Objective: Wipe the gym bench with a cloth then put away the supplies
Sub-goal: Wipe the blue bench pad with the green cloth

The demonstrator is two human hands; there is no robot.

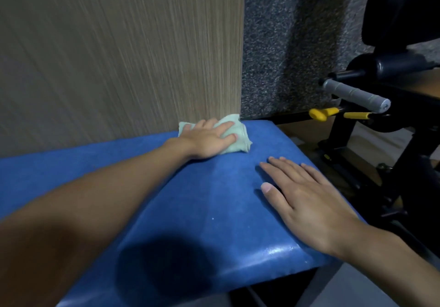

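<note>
Bench wipe in progress, far corner.
The cloth (234, 135) is pressed flat under the left hand (209, 140) on the blue bench (202, 199), beside the wall; the right hand (307, 199) lies splayed, empty. Supplies judged not yet put away.

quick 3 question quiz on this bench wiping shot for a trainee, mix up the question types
1. True or false: the left hand presses the pale green cloth onto the blue bench.
2. The right hand is: A) gripping the grey handle, B) lying flat on the bench, C) holding a spray bottle.
3. Fill in: the cloth sits at the bench's far edge, against the ____ panel.

Key: 1 true; 2 B; 3 wood-grain
</note>
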